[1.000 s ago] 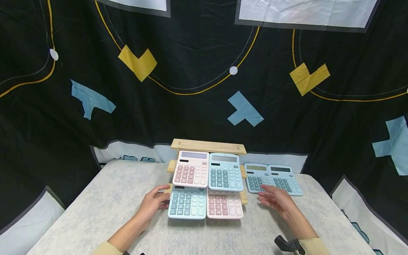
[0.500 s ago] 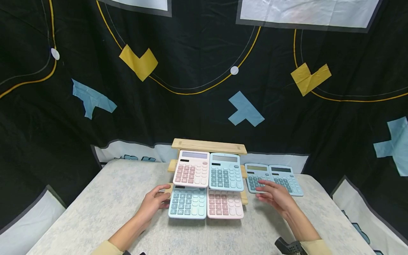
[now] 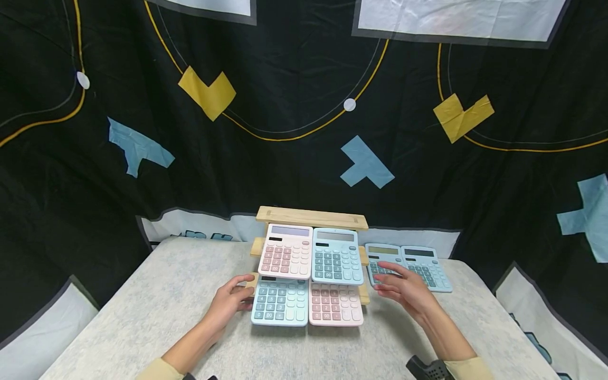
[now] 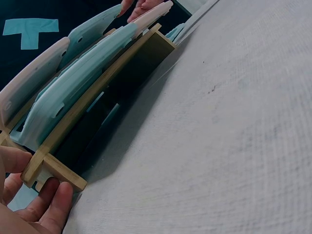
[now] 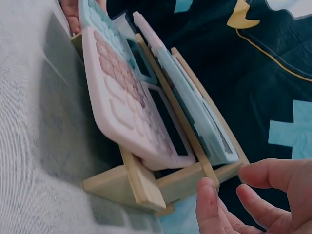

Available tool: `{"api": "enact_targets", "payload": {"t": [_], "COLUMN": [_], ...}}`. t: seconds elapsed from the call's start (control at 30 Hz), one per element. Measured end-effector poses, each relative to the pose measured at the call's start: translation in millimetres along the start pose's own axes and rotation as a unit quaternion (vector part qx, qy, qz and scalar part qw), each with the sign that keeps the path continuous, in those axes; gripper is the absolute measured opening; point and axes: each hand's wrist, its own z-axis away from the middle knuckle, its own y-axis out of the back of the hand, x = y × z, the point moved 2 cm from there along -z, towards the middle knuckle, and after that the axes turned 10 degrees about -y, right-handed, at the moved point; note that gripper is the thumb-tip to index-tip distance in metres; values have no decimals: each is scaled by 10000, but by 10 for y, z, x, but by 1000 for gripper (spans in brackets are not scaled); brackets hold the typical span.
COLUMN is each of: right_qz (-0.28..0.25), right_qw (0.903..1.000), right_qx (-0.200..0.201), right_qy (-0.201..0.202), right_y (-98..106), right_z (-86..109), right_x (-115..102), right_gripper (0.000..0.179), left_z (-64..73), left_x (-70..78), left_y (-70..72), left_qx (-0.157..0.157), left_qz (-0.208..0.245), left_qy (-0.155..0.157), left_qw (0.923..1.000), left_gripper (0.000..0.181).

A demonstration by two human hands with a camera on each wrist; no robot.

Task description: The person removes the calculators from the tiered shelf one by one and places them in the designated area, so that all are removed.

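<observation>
A tiered wooden display rack (image 3: pixel 311 216) holds two rows of calculators. The upper row has a pink calculator (image 3: pixel 286 252) on the left and a blue calculator (image 3: pixel 336 257) on the right. Below them lean a blue calculator (image 3: pixel 280 301) and a pink calculator (image 3: pixel 335 304). My left hand (image 3: pixel 227 302) grips the rack's left end, thumb and fingers around the wooden end piece (image 4: pixel 63 171). My right hand (image 3: pixel 409 289) hovers by the rack's right end, its fingers loosely bent and holding nothing. In the right wrist view its fingertips (image 5: pixel 207 190) are right by the wooden side.
Two more blue calculators lie side by side on the table right of the rack, a left one (image 3: pixel 382 255) and a right one (image 3: pixel 426 268); my right hand partly covers the left one. A black curtain (image 3: pixel 294 174) with tape pieces hangs behind the pale table (image 3: pixel 166 295).
My right hand has moved left and slightly up, closer to the rack's right end. The left hand and the calculators have stayed in place.
</observation>
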Motion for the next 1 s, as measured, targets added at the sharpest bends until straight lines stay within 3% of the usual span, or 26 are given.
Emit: {"api": "enact_targets", "payload": {"t": [0.47,1.0], "right_qz": [-163,3], "right_qw": [9989,9977], "right_qx": [-398,-552], "right_qy": [161,384], "right_y": [-164,-334], "right_z": [61,19], "right_x": [-71,-60], "right_gripper": [64,63], "left_z": [1,6], "left_x": [-9,-5], "left_y": [-5,-7], "left_qx": [28,17], "left_qz": [-67,-90], "left_qy": [-61,-67], "left_qw": [10000,9999], "left_gripper": [41,42]}}
